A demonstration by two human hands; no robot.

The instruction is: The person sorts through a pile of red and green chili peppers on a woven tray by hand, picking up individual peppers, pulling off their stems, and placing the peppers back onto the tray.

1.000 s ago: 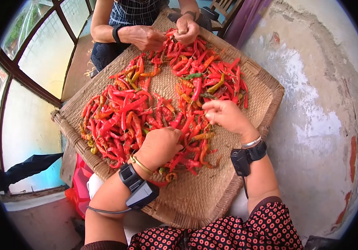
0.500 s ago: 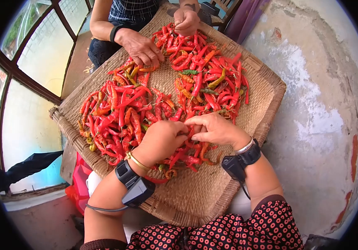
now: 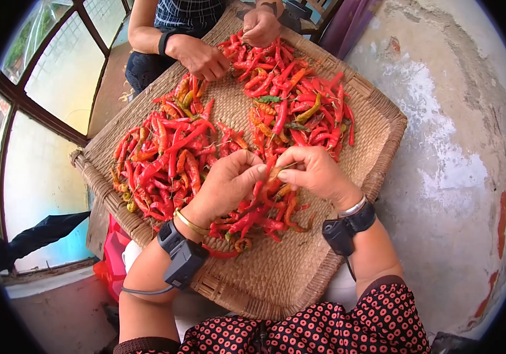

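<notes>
Hands: left hand (image 3: 229, 184) and right hand (image 3: 318, 174) meet fingertip to fingertip over the near middle of the tray.
Grip: both hands curl inward, thumbs and forefingers pinching a single orange-red chilli (image 3: 274, 174) between them.
Chilli axis: long axis runs left to right across the gap, rising slightly toward the far right.
Chilli ends: thin stalk (image 3: 291, 164) points to the right hand; the tip is hidden under the left fingers.
Wrists: black strapped device (image 3: 182, 261) and gold bangle (image 3: 191, 223) on the left; a second black device (image 3: 340, 234) and a silver band on the right.
Beneath the hands: small scatter of chillies (image 3: 253, 223), lying every way.
Support: woven tray (image 3: 300, 277), set cornerwise.
Left heap (image 3: 164, 159): dense and mostly red.
Far-right heap (image 3: 300, 106): red mixed with orange and green.
Far edge: another person's two hands (image 3: 206, 59), both resting among the chillies.
</notes>
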